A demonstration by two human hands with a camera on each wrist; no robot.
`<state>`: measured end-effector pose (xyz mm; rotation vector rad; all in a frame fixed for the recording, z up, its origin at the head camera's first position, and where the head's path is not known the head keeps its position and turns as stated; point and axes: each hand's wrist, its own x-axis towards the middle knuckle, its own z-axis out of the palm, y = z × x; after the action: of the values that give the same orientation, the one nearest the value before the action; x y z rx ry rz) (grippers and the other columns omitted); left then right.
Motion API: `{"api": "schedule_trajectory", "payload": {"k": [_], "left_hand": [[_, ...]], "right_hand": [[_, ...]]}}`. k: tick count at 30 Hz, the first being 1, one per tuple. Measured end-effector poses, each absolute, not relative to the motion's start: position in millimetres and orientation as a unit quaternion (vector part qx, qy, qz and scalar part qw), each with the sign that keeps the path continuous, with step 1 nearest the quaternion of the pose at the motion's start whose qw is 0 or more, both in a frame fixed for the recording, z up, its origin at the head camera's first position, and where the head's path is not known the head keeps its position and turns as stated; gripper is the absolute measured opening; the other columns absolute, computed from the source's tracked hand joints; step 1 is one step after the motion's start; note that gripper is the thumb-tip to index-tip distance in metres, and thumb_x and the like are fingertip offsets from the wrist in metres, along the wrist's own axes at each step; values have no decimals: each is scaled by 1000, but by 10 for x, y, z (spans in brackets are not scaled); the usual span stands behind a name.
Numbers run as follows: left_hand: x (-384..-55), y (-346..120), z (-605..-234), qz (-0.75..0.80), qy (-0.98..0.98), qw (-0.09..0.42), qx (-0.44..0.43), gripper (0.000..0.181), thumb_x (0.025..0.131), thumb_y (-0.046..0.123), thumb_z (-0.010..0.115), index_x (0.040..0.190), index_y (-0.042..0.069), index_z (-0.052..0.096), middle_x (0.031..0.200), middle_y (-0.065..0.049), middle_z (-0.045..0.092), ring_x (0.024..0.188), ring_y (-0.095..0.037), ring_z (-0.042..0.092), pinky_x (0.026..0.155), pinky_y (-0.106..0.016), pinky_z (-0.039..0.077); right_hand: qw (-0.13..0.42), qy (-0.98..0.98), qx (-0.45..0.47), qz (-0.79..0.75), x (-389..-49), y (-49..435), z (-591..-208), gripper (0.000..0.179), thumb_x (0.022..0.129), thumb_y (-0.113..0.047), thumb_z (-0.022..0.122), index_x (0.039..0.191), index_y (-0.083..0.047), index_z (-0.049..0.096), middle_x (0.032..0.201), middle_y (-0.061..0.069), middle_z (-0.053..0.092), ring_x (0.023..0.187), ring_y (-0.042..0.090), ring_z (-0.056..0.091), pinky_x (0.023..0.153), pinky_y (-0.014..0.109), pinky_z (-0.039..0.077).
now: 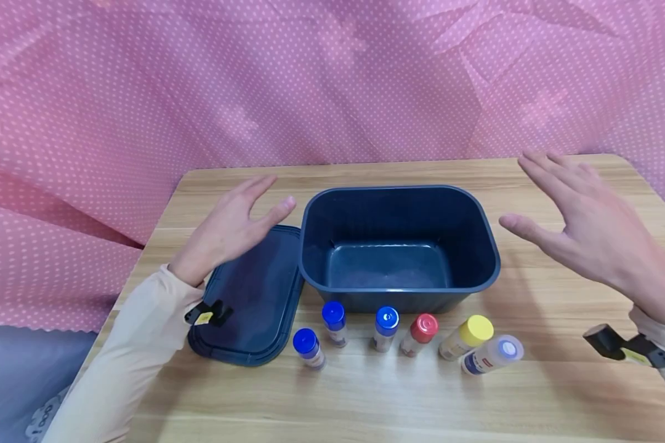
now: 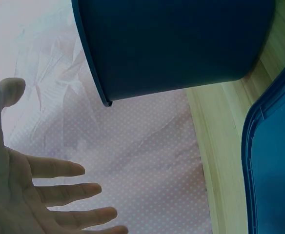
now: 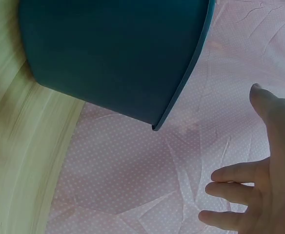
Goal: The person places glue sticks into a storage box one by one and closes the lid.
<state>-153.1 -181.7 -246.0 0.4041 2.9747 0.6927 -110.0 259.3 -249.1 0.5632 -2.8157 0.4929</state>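
A dark blue plastic bin [image 1: 388, 299] stands on the table with its open top up and nothing inside. Left of it lies its matching lid [image 1: 249, 295], flat on the wood. My left hand [image 1: 229, 224] hovers over the lid's far end, fingers straight and thumb toward the bin. On the other side my right hand [image 1: 598, 227] is held in the air, fingers spread, apart from the bin's right wall [image 3: 108, 58]. Both hands hold nothing. In front of the bin several glue sticks stand in a row, with blue caps [image 1: 334, 315], a red cap [image 1: 424, 328], a yellow cap [image 1: 476, 330] and a clear cap [image 1: 508, 348].
The wooden table [image 1: 366, 406] ends at a pink polka-dot cloth [image 1: 332, 80] that hangs behind it and at both sides. Wrist cameras [image 1: 207, 314] are strapped to both forearms. A grey-blue fabric [image 1: 28, 357] shows at the lower left, beyond the table edge.
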Motion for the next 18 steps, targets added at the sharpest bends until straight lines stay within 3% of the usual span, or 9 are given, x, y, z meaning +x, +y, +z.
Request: {"api": "schedule_trajectory", "payload": {"k": [8, 18], "left_hand": [[-1525, -1814, -2443, 282, 949, 35, 140, 74, 97, 61, 38, 147, 7, 38, 149, -17, 38, 127, -38, 47, 104, -51, 40], [-1546, -1818, -2464, 327, 935, 46, 133, 65, 99, 53, 42, 142, 5, 46, 139, -16, 51, 126, -36, 49, 101, -53, 42]], "right_hand": [[124, -959, 172, 188, -1000, 2571, -2512, 76, 91, -41, 65, 151, -9, 31, 155, 16, 29, 140, 43, 26, 108, 65, 20], [154, -947, 179, 217, -943, 2550, -2556, 67, 90, -34, 69, 147, -12, 41, 148, 16, 41, 129, 47, 40, 100, 66, 32]]}}
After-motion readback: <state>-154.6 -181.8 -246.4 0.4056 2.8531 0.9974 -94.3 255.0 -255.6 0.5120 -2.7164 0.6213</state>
